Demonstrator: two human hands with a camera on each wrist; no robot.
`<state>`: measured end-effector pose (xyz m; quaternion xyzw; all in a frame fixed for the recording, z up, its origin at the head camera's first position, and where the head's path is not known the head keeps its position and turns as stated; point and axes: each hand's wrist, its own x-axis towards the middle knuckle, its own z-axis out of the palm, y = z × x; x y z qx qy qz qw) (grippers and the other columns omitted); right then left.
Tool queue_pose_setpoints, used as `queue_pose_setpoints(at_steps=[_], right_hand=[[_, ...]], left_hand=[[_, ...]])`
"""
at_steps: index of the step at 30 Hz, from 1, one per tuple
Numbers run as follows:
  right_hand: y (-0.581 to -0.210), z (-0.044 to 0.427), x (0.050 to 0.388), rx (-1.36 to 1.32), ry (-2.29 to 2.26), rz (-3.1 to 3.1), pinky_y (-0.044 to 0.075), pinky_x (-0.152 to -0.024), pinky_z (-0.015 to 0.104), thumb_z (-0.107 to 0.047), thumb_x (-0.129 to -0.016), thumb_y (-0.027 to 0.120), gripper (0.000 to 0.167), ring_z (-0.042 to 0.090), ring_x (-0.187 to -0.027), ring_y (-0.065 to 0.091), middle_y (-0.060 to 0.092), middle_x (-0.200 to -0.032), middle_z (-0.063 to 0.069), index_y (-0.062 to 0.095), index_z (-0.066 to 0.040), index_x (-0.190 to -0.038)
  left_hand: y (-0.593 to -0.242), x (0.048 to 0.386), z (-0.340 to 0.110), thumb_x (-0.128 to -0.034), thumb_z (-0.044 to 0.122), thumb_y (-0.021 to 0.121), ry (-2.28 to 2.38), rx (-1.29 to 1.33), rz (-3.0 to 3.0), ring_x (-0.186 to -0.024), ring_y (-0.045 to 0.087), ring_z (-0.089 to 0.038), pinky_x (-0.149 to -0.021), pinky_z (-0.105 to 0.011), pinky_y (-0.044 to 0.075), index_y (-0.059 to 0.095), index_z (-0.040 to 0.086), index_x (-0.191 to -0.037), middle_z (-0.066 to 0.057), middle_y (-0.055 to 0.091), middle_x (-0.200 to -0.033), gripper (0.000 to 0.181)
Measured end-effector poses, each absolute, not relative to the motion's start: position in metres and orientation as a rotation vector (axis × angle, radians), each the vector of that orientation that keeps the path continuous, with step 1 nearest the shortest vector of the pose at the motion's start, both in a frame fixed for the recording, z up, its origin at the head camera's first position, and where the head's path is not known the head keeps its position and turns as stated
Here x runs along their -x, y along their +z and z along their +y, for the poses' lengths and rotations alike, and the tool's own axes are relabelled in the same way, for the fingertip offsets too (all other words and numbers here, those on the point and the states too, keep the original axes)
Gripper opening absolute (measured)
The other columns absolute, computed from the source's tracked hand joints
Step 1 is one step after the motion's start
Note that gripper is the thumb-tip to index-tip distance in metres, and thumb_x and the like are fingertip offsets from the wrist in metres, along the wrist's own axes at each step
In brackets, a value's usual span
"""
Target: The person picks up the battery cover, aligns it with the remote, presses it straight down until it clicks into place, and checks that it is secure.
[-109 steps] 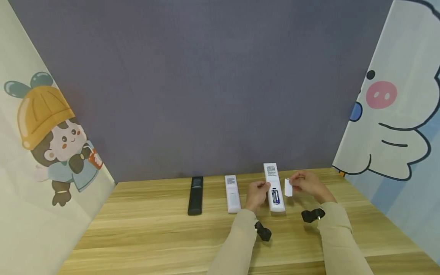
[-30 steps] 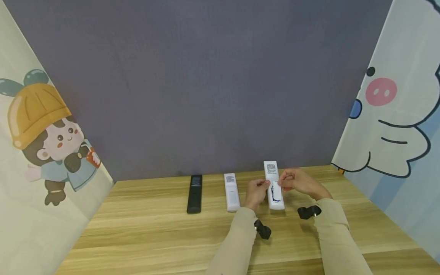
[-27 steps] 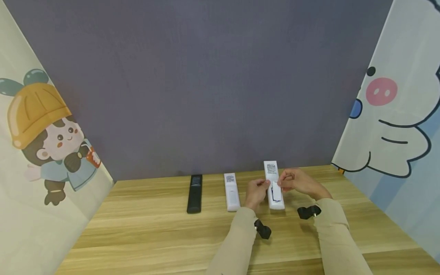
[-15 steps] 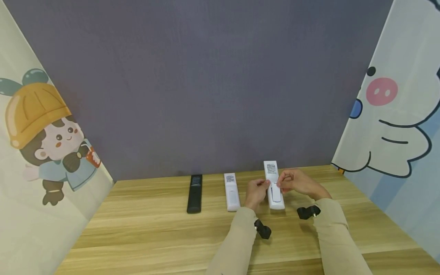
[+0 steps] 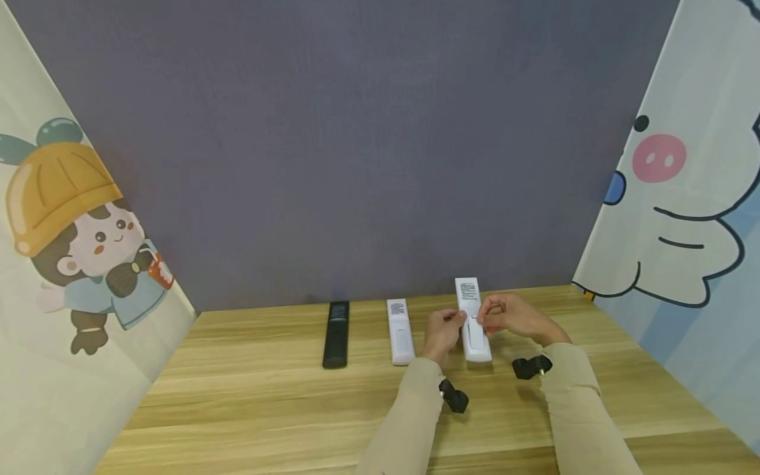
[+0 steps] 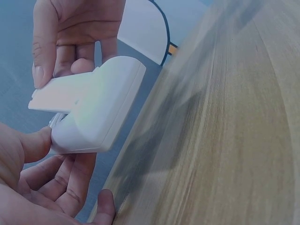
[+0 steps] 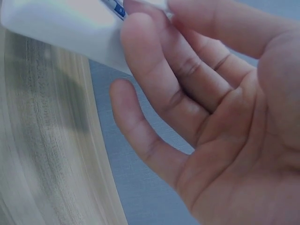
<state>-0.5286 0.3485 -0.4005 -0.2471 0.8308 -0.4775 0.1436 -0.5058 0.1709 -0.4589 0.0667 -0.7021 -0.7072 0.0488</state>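
A white remote control (image 5: pixel 468 291) is held back side up by my left hand (image 5: pixel 441 335), thumb on its near edge and fingers beneath. Above its battery compartment lies a white battery cover (image 5: pixel 477 336), its upper end pinched by my right hand (image 5: pixel 515 316). The left wrist view has the cover (image 6: pixel 58 93) tilted, one end meeting the remote (image 6: pixel 89 129) and the other lifted. A bit of blue battery (image 7: pixel 118 7) shows under it in the right wrist view. Most of the compartment is hidden by the cover.
On the wooden table (image 5: pixel 267 396), a second white remote (image 5: pixel 402 333) and a black remote (image 5: pixel 336 336) lie in a row to the left. A dark grey panel (image 5: pixel 368 165) rises behind the table's far edge. Printed cartoon sheets flank both sides.
My right hand has brought the battery cover leftward from beside the remote onto its compartment, then slid it slightly down. The batteries, plain earlier in the head view, are now covered. My left hand keeps its hold.
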Motion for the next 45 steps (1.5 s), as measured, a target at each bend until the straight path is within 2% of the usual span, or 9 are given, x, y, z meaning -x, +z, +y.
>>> queue_pose_setpoints(at_steps=[9,18,23,34,38,45], right_hand=[[-0.4009,0.3463,0.5267,0.728,-1.4,2.366,0.062,-0.077,0.041,-0.008,-0.095,0.069,0.021,0.021,-0.08,0.07,0.073,-0.09,0.012,0.06,0.01,-0.103],[-0.4015,0.3447,0.5259,0.679,-1.356,2.444,0.06,-0.077,0.038,-0.011,-0.096,0.069,0.018,0.018,-0.083,0.065,0.068,-0.09,0.008,0.063,0.005,-0.102],[-0.4028,0.3452,0.5271,0.678,-1.34,2.464,0.056,-0.07,0.032,-0.012,-0.094,0.071,0.019,0.015,-0.078,0.061,0.065,-0.087,0.006,0.063,0.005,-0.101],[-0.4064,0.3464,0.5302,0.745,-1.326,2.456,0.051,-0.064,0.027,-0.009,-0.094,0.07,0.019,0.015,-0.071,0.058,0.059,-0.08,0.003,0.061,0.007,-0.098],[-0.4073,0.3465,0.5312,0.745,-1.304,2.479,0.05,-0.063,0.027,-0.009,-0.094,0.07,0.018,0.017,-0.069,0.057,0.058,-0.078,0.003,0.061,0.007,-0.097],[-0.4085,0.346,0.532,0.736,-1.281,2.504,0.049,-0.061,0.028,-0.008,-0.094,0.071,0.017,0.015,-0.067,0.056,0.057,-0.077,0.001,0.062,0.006,-0.095]], left_hand=[[-0.459,0.5063,0.1716,-0.0983,0.021,0.069,-2.16,-0.209,-2.138,-0.087,0.065,-0.019,-0.065,-0.023,0.047,0.076,0.005,-0.111,-0.001,0.07,-0.091,0.021],[-0.4602,0.5071,0.172,-0.0974,0.02,0.07,-2.154,-0.208,-2.124,-0.087,0.065,-0.018,-0.066,-0.022,0.047,0.076,0.004,-0.11,-0.002,0.07,-0.092,0.021],[-0.4602,0.5073,0.1725,-0.097,0.018,0.071,-2.135,-0.199,-2.124,-0.086,0.065,-0.018,-0.065,-0.022,0.047,0.076,0.002,-0.11,-0.003,0.071,-0.092,0.021],[-0.4604,0.5073,0.1723,-0.0969,0.018,0.071,-2.13,-0.205,-2.123,-0.08,0.063,-0.014,-0.063,-0.022,0.046,0.076,0.003,-0.109,-0.004,0.072,-0.091,0.02],[-0.4604,0.5072,0.1732,-0.0967,0.019,0.071,-2.129,-0.202,-2.127,-0.084,0.065,-0.017,-0.064,-0.022,0.047,0.077,0.003,-0.11,-0.003,0.072,-0.091,0.021],[-0.4607,0.5065,0.1737,-0.0959,0.017,0.072,-2.106,-0.191,-2.124,-0.08,0.062,-0.013,-0.065,-0.021,0.047,0.076,0.001,-0.109,-0.004,0.072,-0.09,0.021]])
